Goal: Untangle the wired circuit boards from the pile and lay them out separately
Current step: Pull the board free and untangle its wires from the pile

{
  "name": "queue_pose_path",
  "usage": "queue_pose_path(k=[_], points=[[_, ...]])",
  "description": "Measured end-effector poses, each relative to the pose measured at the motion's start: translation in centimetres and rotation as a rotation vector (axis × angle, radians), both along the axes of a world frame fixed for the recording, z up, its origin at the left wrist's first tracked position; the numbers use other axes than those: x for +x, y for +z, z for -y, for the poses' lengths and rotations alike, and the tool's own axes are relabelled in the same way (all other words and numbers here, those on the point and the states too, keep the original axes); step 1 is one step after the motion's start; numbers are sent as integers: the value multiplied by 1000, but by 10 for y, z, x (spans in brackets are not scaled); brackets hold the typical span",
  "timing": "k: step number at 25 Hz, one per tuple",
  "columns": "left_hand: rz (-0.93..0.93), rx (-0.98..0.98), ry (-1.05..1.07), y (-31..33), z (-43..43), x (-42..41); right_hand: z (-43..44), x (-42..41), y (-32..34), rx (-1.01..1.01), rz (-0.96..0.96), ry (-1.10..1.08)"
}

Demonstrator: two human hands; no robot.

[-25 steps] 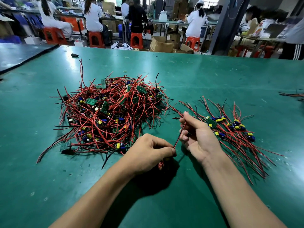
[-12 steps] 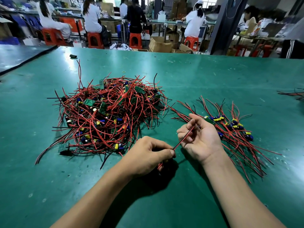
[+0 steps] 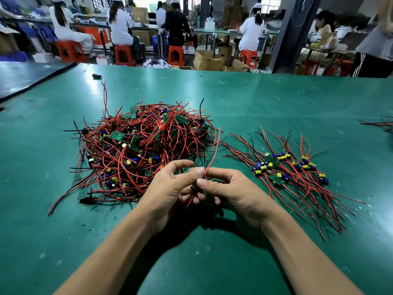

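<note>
A tangled pile of green circuit boards with red and black wires point(image 3: 140, 150) lies left of centre on the green table point(image 3: 255, 99). Several separated boards point(image 3: 291, 169) lie fanned out to the right, wires trailing toward me. My left hand point(image 3: 168, 192) and my right hand point(image 3: 229, 190) meet in front of the pile, both pinching one wired board. Its red wire point(image 3: 214, 150) rises from between my thumbs and curves up; the board itself is mostly hidden between my fingers.
A small black object point(image 3: 96, 76) and a yellow rubber band point(image 3: 161, 96) lie farther back on the table. More wires point(image 3: 380, 124) poke in at the right edge. A second dark table point(image 3: 25, 75) adjoins at the left. People sit at benches beyond.
My hands have come together and lifted; the right hand moved left from beside the laid-out boards. The red wire now stands upward instead of stretching between the hands.
</note>
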State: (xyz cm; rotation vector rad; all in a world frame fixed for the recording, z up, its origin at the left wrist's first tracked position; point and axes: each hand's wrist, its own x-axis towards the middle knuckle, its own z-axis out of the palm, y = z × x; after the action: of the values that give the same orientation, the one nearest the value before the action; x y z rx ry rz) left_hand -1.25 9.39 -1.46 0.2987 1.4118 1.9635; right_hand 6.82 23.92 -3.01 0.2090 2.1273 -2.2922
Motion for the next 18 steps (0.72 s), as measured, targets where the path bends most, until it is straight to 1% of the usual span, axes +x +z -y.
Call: queue_pose_path(k=[4, 5, 6, 7, 8, 10, 11, 12, 13, 14, 16, 18], points=[[20, 47, -56, 2, 0, 2, -5, 1, 3, -2, -42, -57], [8, 44, -76, 2, 0, 2, -6, 1, 3, -7, -53, -69], [-45, 11, -87, 3, 0, 3, -7, 1, 4, -12, -63, -90], [-165, -53, -74, 4, 1, 3, -8, 1, 5, -25, -79, -127], [-348, -130, -21, 3, 2, 4, -9, 0, 7, -59, -110, -184], [-762, -227, 214, 0, 3, 7, -12, -2, 12, -181, -225, -335], [-930, -243, 347, -2, 4, 9, -13, -2, 16, -243, -298, -395], [-1009, -234, 418, -3, 2, 12, -13, -1, 21, -273, -368, -432], [-993, -215, 405, -3, 0, 15, -12, 1, 24, -255, -421, -445], [-881, -158, 316, -2, -2, 18, -10, 3, 26, -189, -450, -436], [-566, -26, 113, 5, -6, 22, 0, 8, 28, 0, -448, -334], [-322, 15, 59, 9, -5, 16, 9, 11, 29, 133, -390, -170]])
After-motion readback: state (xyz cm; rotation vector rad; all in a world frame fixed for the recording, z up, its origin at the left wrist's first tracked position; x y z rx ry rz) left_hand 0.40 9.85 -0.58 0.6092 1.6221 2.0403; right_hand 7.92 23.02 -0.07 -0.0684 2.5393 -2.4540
